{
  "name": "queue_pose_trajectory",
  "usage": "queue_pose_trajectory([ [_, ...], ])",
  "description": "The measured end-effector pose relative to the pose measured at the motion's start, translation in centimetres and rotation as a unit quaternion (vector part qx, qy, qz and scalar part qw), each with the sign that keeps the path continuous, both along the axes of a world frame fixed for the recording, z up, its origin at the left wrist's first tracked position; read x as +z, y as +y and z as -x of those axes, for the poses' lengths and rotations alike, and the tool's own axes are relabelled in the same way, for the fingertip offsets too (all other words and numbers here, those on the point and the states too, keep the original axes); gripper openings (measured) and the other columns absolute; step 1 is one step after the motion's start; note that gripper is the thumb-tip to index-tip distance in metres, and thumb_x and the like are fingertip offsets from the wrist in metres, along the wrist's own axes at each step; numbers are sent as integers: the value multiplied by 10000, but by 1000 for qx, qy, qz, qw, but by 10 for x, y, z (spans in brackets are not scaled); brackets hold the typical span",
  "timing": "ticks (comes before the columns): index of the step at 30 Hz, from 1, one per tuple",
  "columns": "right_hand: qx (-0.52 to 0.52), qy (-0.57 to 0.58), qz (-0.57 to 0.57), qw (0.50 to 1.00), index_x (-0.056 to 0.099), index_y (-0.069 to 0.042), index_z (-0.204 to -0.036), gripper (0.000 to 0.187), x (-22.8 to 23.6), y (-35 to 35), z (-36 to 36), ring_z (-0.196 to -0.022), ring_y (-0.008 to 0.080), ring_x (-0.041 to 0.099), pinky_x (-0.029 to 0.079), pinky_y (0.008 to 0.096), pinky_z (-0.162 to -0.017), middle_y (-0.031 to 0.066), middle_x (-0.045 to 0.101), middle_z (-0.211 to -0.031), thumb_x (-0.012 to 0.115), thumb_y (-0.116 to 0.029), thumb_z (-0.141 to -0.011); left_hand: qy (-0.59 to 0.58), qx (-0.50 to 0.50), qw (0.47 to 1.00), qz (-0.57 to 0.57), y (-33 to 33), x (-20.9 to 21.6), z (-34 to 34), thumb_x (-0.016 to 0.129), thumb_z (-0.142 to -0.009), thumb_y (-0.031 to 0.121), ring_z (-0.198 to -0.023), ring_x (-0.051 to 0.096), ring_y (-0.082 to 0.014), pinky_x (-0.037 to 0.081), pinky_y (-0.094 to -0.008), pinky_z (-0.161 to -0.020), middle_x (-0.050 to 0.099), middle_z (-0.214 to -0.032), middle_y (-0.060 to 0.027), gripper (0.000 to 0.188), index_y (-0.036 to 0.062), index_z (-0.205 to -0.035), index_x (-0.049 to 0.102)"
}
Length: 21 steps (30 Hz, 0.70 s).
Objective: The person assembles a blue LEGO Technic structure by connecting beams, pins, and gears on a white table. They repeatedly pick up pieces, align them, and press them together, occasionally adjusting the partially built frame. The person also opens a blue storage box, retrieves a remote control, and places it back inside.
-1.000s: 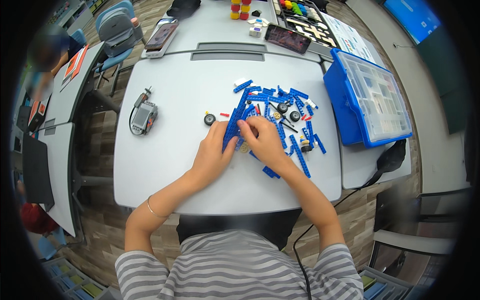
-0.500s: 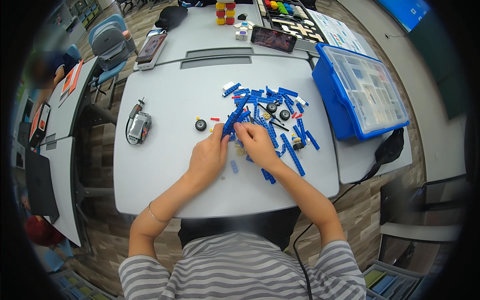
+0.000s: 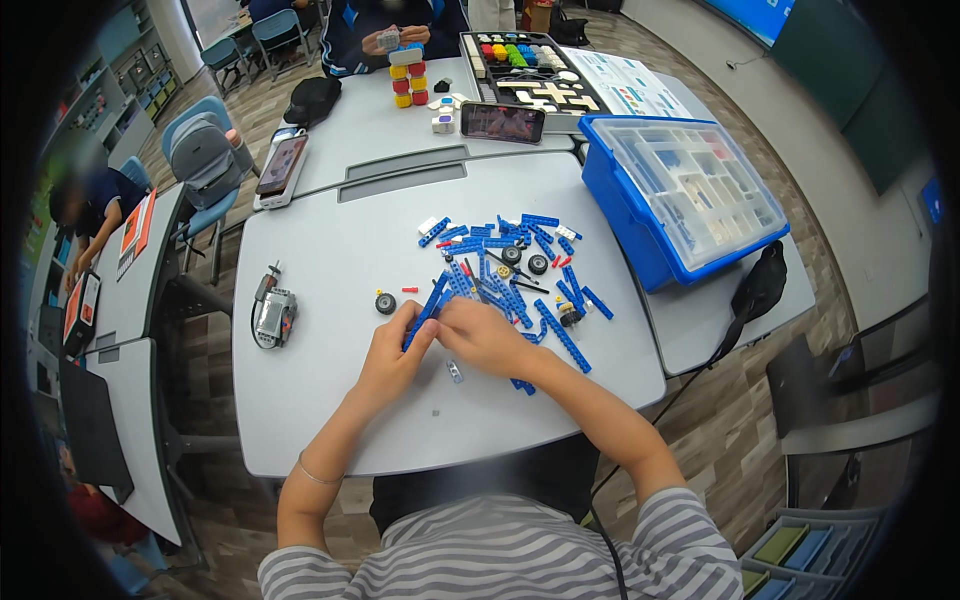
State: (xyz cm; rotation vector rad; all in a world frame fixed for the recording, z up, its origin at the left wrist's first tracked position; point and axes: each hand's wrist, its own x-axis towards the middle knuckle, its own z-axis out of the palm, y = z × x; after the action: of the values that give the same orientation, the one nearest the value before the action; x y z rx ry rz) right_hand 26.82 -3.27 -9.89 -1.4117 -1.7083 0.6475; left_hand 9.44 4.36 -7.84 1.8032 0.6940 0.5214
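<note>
My left hand (image 3: 392, 350) grips a long blue toy building beam (image 3: 427, 312), which slants up and away from me with its studs and holes showing. Pressed in from the other side, my right hand (image 3: 485, 335) closes on a shorter blue piece (image 3: 446, 297) against that beam; its fingertips are partly hidden. Just beyond my hands spreads a loose pile of blue beams (image 3: 565, 338), with red pegs, black axles and small wheels (image 3: 538, 264) among them. Close below my right hand lies a small pale, clear-looking piece (image 3: 454, 372).
A grey motor block (image 3: 273, 318) with a cable lies at the left, a wheel (image 3: 385, 303) nearer the middle. On the right stands a blue bin (image 3: 640, 235) with a clear sorted-parts lid. Behind are a propped phone (image 3: 503, 122), a brick tower (image 3: 408, 80) and another person's hands (image 3: 405, 38).
The view has tilted up, bringing a person across the table into sight. My hands have come nearer my body with the blue beam, which I now hold lower, clear of the pile.
</note>
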Motion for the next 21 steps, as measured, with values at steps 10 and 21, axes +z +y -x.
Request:
queue_pose_trajectory([
  [10, 23, 90, 33, 995, 633, 35, -835, 372, 3, -1, 2, -738, 247, 566, 434, 364, -687, 136, 612, -782, 534, -285, -999, 0, -13, 1000, 24, 1, 6, 3, 536, -1014, 335, -593, 480, -98, 388, -265, -563, 525, -677, -31, 298, 41, -965, 541],
  [21, -184, 202, -25, 962, 509, -25, -637, 457, 0, 7, -23, -566, 55, 381, 303, 268, -512, -26, 463, -578, 531, -278, -1017, 77, -217, 827, -514, -52, 5, 52, 641, -893, 483, -1428, 306, -350, 266, -501, -1134, 342, -1530, -189, 629, 155, -1403, 476],
])
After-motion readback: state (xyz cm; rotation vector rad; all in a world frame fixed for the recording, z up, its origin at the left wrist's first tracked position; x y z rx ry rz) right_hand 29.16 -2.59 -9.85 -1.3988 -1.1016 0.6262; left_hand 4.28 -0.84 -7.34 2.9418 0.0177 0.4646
